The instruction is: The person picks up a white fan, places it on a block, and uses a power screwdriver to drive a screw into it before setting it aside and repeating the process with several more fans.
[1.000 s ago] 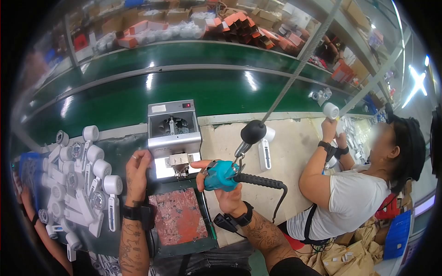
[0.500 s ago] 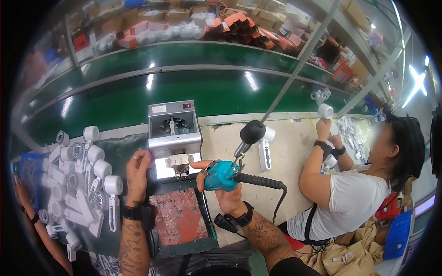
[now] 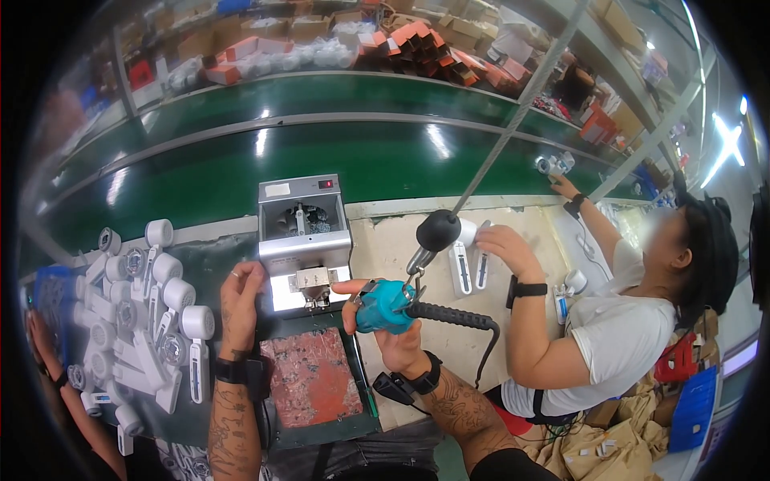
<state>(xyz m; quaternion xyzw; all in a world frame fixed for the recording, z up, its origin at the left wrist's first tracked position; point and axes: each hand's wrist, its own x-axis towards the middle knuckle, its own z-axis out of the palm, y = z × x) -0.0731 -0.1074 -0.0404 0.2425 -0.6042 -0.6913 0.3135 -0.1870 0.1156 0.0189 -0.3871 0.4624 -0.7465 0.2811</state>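
Note:
My right hand [image 3: 395,337] is wrapped round a teal electric screwdriver [image 3: 385,307]. It hangs from a black-capped cord by a metal hook, and a black cable runs off to its right. The index finger stretches toward a silver screw feeder [image 3: 303,240], beside the small metal block [image 3: 313,279] at its front. I cannot make out the driver's tip. Left of the feeder, my left hand [image 3: 242,293] is closed with fingers curled together; whatever they hold, if anything, is hidden. A worn red mat [image 3: 311,377] lies between my forearms.
White round-headed plastic parts [image 3: 197,322] are heaped on the left, near another person's hand [image 3: 42,341]. At right a co-worker [image 3: 597,337] in a white shirt reaches over the beige bench [image 3: 401,240], where two white parts lie. A green conveyor [image 3: 361,164] runs behind.
The co-worker has set a white part beside the other one on the beige bench, and their other hand now reaches to parts on the conveyor. My hands and the screwdriver have stayed put.

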